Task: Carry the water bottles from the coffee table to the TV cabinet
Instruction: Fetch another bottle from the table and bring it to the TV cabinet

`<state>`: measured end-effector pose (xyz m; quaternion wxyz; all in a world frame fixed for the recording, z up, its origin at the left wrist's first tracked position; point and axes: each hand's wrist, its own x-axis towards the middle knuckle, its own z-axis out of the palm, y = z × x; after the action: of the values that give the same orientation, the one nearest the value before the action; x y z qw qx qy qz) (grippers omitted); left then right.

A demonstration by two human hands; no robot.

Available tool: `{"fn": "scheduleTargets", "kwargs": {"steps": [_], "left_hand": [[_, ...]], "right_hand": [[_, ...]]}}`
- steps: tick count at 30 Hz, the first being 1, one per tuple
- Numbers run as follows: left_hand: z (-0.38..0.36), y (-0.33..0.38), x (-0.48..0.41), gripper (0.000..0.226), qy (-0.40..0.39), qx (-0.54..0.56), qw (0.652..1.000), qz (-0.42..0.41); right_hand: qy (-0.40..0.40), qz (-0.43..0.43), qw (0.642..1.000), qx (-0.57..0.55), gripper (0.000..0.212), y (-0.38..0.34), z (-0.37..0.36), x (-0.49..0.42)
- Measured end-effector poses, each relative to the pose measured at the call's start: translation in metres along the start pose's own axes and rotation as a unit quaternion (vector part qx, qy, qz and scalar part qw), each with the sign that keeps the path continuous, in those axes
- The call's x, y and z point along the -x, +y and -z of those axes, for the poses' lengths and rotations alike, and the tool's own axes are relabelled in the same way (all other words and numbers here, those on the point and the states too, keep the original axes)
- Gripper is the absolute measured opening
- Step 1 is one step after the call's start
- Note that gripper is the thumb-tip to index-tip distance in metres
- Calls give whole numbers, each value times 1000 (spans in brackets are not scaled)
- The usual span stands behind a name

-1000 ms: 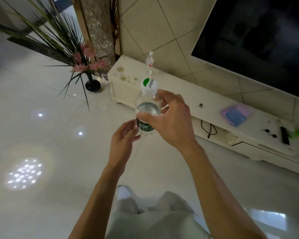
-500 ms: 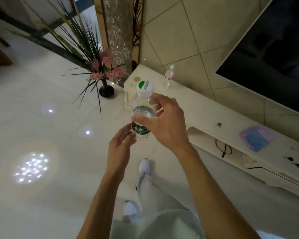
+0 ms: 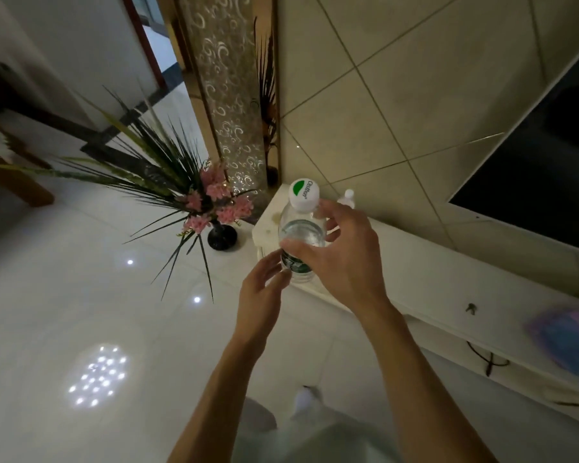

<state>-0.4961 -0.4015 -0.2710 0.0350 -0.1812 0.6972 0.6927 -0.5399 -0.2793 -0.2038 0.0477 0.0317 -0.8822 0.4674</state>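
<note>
My right hand (image 3: pixel 345 255) grips a clear water bottle (image 3: pixel 301 228) with a white and green cap and a green label, held upright in the air over the left end of the white TV cabinet (image 3: pixel 425 279). Just below and left of the bottle, my left hand (image 3: pixel 259 289) hovers with relaxed fingers; its fingertips are at the bottle's lower side. A second small bottle (image 3: pixel 347 198) with a white cap stands on the cabinet near the wall, mostly hidden behind my right hand.
A black vase of pink flowers and long green leaves (image 3: pixel 214 212) stands on the glossy white floor left of the cabinet. A dark TV (image 3: pixel 542 168) hangs on the tiled wall. A blue and pink cloth (image 3: pixel 569 335) and a cable (image 3: pixel 488 359) are on the cabinet's right part.
I have walked closer to the cabinet's left end, and the view has swung left. The bottle in my right hand now hangs over the cabinet's corner. My left hand stays by it.
</note>
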Motion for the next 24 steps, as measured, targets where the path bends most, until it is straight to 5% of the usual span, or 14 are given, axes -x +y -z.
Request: {"fn": "scheduleTargets", "kwargs": {"steps": [24], "left_hand": [[-5,7,-326,37,-222,-183,954,80]], "right_hand": [[56,-276,959,36,66,53,-93,-226]]}}
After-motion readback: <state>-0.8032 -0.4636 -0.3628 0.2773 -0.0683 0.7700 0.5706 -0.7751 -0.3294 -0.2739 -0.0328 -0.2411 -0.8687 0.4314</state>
